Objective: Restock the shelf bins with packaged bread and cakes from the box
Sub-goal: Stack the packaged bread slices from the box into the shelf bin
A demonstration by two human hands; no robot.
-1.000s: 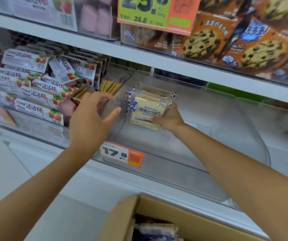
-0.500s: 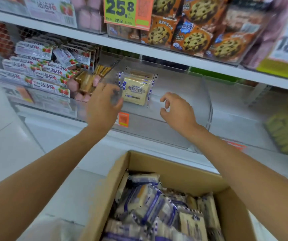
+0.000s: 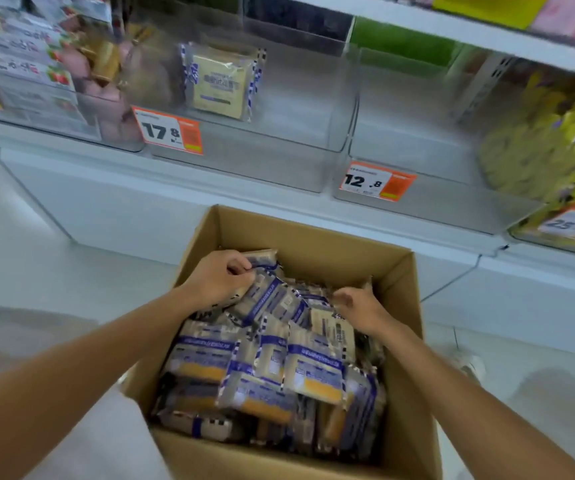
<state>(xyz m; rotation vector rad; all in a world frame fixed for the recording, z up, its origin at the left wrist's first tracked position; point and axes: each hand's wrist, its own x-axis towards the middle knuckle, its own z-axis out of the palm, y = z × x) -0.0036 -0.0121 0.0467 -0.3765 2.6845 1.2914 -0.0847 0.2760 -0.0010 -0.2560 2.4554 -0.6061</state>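
An open cardboard box [image 3: 314, 230] stands on the floor below the shelf, filled with several bread packs [image 3: 279, 368] in blue-and-white wrappers. My left hand [image 3: 220, 277] is at the box's far left and grips the top of one bread pack [image 3: 265, 258]. At the far right of the pile, my right hand [image 3: 359, 306] curls its fingers round the edge of another pack; the grip is partly hidden. On the shelf above, a clear bin [image 3: 279, 133] holds one stack of the same bread [image 3: 218, 83] upright at its back left.
Orange price tags 17.8 [image 3: 168, 131] and 12.8 [image 3: 376, 181] hang on the bin fronts. A bin of strawberry-print packs [image 3: 26, 67] stands to the left, and yellow packets [image 3: 556, 140] fill a bin to the right. White floor surrounds the box.
Both hands have left the clear bin and dropped into the box, where they now hold packs. My view has tilted down from the shelf to the box.
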